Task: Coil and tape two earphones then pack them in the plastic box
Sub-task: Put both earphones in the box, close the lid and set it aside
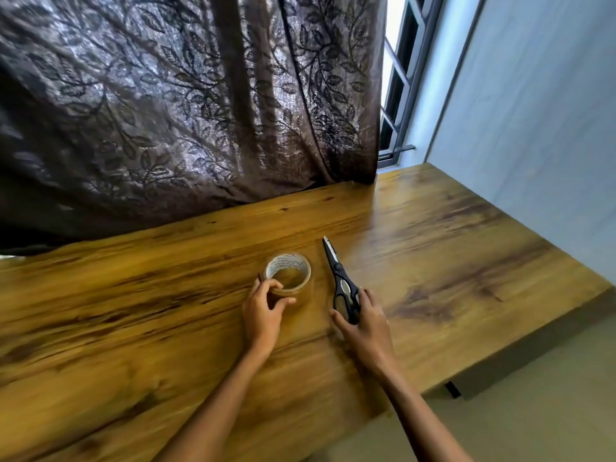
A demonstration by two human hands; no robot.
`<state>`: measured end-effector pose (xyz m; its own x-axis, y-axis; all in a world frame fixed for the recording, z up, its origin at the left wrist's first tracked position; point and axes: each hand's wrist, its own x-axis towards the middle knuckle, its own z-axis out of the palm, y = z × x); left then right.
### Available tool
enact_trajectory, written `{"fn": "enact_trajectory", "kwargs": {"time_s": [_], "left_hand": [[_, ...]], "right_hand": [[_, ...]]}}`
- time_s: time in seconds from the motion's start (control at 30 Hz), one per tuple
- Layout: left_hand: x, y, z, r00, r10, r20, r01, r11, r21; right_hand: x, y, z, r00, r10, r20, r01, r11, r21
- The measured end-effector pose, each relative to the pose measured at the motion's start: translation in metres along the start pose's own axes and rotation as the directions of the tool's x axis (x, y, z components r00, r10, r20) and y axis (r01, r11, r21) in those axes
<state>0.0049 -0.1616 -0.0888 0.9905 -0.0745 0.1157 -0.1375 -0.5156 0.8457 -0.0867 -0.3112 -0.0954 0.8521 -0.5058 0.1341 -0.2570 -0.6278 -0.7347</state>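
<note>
Our left hand curls round the tape roll; our right hand grips the scissors at the roll's 3 o'clock. Neither earphones nor box show. Dragging the blades could scratch the table.

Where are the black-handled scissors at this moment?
In the head view, the black-handled steel scissors lie mid-frame on the wooden table, just right of the clear tape roll, blades pointing away toward the patterned brown curtain.
</note>
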Motion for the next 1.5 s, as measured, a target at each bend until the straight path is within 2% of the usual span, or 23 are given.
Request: {"fn": "enact_trajectory", "kwargs": {"time_s": [0.13, 0.3, 0.5, 0.77, 0.93, 1.07, 1.3, 1.37, 1.5], "left_hand": [[0.009, -0.015, -0.045, 0.995, 0.041, -0.088, -0.039, 0.999, 0.022], [0.021, -0.046, -0.112, 0.988, 0.045, -0.150, -0.037, 0.998, 0.055], [0.026, -0.104, -0.214, 0.978, 0.067, -0.196, -0.064, 0.998, 0.023], [0.014, -0.179, -0.349, 0.960, 0.054, -0.275, -0.054, 0.999, 0.006], [-0.013, -0.221, -0.413, 0.926, -0.009, -0.377, 0.008, 1.000, -0.003], [-0.030, -0.252, -0.449, 0.881, -0.138, -0.453, 0.129, 0.990, -0.052], [-0.036, -0.282, -0.476, 0.787, -0.258, -0.561, 0.263, 0.962, -0.073], [-0.034, -0.286, -0.477, 0.776, -0.269, -0.571, 0.277, 0.958, -0.075], [-0.032, -0.292, -0.473, 0.771, -0.275, -0.574, 0.288, 0.955, -0.072]], "right_hand": [[-0.005, -0.038, 0.028, 0.999, -0.028, 0.044, 0.026, 0.998, 0.058], [-0.019, -0.098, 0.082, 0.991, 0.000, 0.132, -0.011, 0.996, 0.088], [-0.055, -0.182, 0.162, 0.990, -0.033, 0.140, 0.014, 0.990, 0.140], [-0.120, -0.279, 0.257, 0.974, -0.071, 0.217, 0.048, 0.993, 0.111], [-0.163, -0.327, 0.303, 0.955, -0.158, 0.252, 0.152, 0.987, 0.043], [-0.190, -0.355, 0.333, 0.934, -0.174, 0.312, 0.181, 0.983, 0.007], [-0.212, -0.389, 0.372, 0.936, -0.168, 0.310, 0.202, 0.976, -0.082], [-0.214, -0.393, 0.381, 0.933, -0.158, 0.323, 0.217, 0.963, -0.157], [-0.216, -0.396, 0.398, 0.961, -0.220, 0.168, 0.266, 0.901, -0.343]]}}
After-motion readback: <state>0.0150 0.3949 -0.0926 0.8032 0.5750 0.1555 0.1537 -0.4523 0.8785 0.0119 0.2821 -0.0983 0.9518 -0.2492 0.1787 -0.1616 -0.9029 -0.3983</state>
